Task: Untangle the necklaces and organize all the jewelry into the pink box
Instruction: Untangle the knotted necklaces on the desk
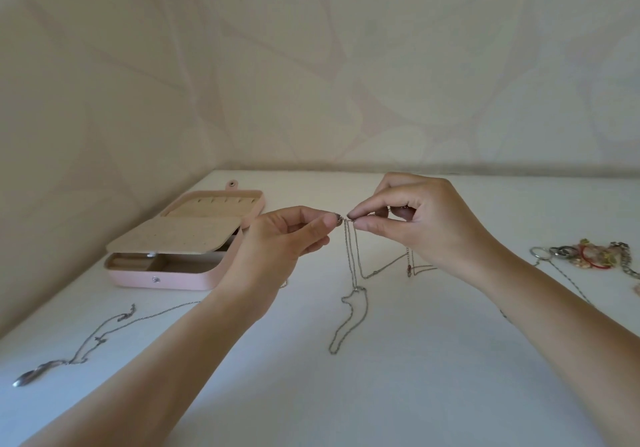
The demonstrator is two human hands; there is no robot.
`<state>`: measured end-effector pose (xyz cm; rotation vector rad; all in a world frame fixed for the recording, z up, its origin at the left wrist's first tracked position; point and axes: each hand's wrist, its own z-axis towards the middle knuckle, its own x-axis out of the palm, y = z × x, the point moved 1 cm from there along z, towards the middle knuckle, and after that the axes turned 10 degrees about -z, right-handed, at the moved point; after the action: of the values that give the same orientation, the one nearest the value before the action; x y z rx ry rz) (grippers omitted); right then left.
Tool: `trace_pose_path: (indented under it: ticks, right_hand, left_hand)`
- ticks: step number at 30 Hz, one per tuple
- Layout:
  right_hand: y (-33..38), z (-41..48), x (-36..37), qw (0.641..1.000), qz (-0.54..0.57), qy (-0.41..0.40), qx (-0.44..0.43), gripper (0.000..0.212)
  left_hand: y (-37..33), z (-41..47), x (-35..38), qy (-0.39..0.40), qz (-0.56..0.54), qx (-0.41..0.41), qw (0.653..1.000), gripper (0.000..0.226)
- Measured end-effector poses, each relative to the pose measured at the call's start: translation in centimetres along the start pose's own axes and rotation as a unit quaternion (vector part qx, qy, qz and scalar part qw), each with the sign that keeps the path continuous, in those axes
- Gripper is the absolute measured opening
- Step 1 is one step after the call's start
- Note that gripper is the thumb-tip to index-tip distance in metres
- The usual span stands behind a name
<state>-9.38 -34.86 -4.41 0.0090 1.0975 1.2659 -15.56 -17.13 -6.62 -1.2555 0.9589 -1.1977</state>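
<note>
Both my hands are raised above the white table (311,394). My left hand (280,238) and my right hand (412,221) pinch the top of a thin silver necklace chain (349,263) between thumb and forefinger, fingertips almost touching. The chain hangs down in doubled strands and its lower loop lies on the table. Another strand runs off behind my right hand. The pink box (166,278) stands open at the left, with a beige inner flap (173,235) over its compartments. A second silver necklace (93,339) with a pendant lies at the near left.
A pile of jewelry (588,254) with rings, a red band and chains lies at the right edge of the table. A patterned wall stands close behind and to the left.
</note>
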Motion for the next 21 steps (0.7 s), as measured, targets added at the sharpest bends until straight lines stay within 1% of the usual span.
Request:
trace_pose_path:
  ticks: [3,5,9,11,13,14,17,21]
  right_hand:
    - [0.0,-0.1,0.0,1.0,-0.002,0.007,0.005,0.005]
    - [-0.1,-0.1,0.1,1.0,0.006,0.017,0.017,0.006]
    - [-0.4,-0.2,0.2,0.995,0.051,0.067,0.05,0.007]
    - [-0.4,-0.2,0.2,0.994,0.06,0.078,0.055,0.006]
    - [-0.5,-0.1,0.2,0.993,0.072,0.077,0.061,0.006]
    - [-0.6,0.0,0.1,0.992,0.08,0.077,0.064,0.007]
    - [-1.2,0.2,-0.1,0.989,0.1,0.084,0.075,0.008]
    - [-1.9,0.4,-0.4,0.98,0.136,0.112,0.094,0.015]
  left_hand:
    - [-0.1,0.1,0.0,-0.007,-0.033,0.005,0.999,0.024]
    - [0.0,0.2,0.0,-0.007,-0.038,0.009,0.999,0.026]
    - [0.2,0.3,-0.1,-0.002,-0.036,0.013,0.999,0.035]
    - [0.2,0.3,-0.2,0.007,-0.044,0.016,0.999,0.03]
    - [0.1,0.4,-0.3,0.007,-0.067,0.015,0.998,0.017]
    - [0.0,0.5,-0.4,0.0,-0.084,0.016,0.996,0.016]
    - [-0.5,0.6,-0.5,-0.016,-0.122,0.015,0.992,0.023]
    - [-0.8,0.7,-0.5,-0.023,-0.159,0.015,0.987,0.021]
